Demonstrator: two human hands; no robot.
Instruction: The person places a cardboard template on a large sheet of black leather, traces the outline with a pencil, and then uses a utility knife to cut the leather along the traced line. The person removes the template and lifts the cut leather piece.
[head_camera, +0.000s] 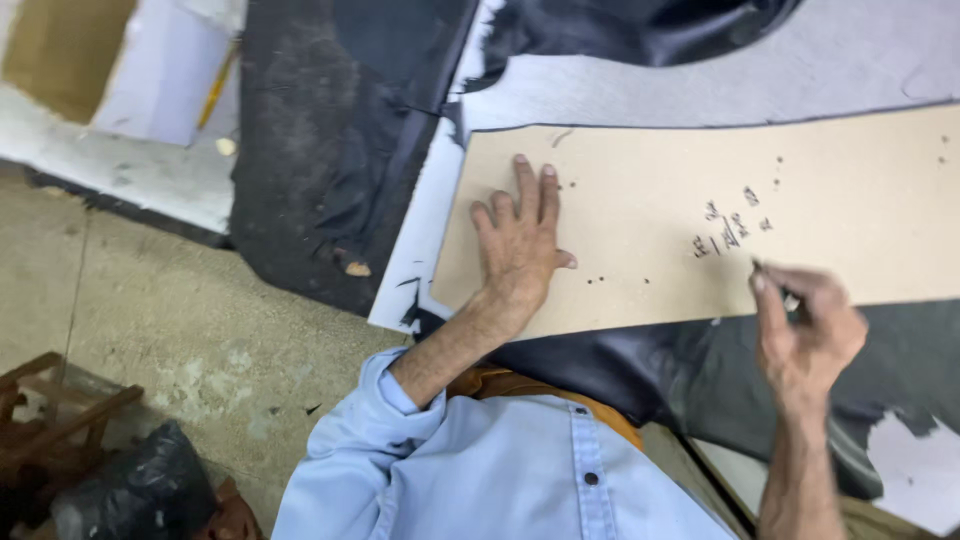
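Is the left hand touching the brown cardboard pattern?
Touching. The head view shows the left hand pressed flat, fingers spread, on the brown cardboard pattern, with no gap.

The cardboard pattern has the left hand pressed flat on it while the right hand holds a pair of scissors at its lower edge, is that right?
Not scissors. In the head view the right hand pinches a thin marking tool, its tip at the lower edge of the cardboard pattern. The left hand does lie flat on it.
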